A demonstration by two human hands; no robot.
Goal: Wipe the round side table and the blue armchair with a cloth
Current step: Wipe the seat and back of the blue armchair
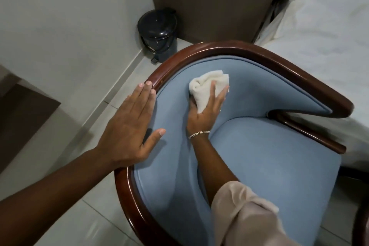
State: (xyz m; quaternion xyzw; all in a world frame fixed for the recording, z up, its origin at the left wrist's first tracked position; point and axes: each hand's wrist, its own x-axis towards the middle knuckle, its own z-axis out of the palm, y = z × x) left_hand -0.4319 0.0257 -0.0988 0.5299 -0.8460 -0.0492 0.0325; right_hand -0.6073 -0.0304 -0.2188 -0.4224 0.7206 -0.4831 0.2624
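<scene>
The blue armchair [269,150] with a dark polished wooden rim fills the middle of the head view, seen from above. My right hand [205,112] presses a bunched white cloth [207,88] against the inside of the padded backrest, near its top left curve. My left hand [129,128] lies flat with fingers spread on the chair's left rim and upholstery, holding nothing. The round side table is not in view, except perhaps a dark curved edge at the bottom right corner.
A black pedal bin [157,34] stands in the corner behind the chair, beside a brown panel [211,0]. A bed with white linen [323,32] lies to the right, close to the chair's arm. Pale tiled floor [65,205] runs on the left.
</scene>
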